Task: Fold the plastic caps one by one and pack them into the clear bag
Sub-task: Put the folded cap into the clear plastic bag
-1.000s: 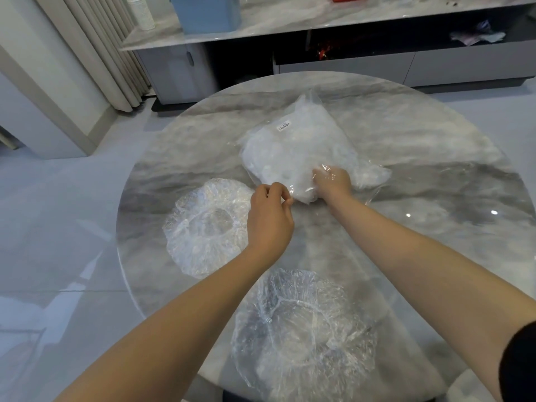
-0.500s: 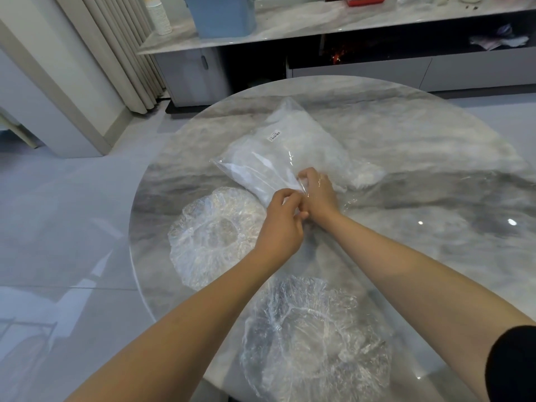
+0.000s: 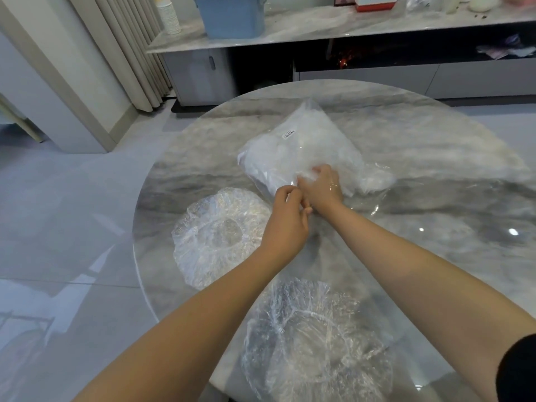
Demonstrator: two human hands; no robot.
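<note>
The tabletop [image 3: 435, 158] is grey marble with pale white veining and a glossy sheen. On it, the bag [image 3: 304, 149] is clear over a milky white filling, with a small white label [image 3: 289, 134] printed in dark text. Nearer than the bag, two caps [image 3: 214, 236] [image 3: 313, 340] are see-through and crinkled with white glints. Beyond the tabletop stands a light blue bin [image 3: 232, 15].

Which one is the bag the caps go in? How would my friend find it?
Look at the round marble table. Beyond the two hands, toward its far side, lies the bag, stuffed white and puffy. Unlike the two loose caps spread flat nearer the person, it has a small white label.
</note>
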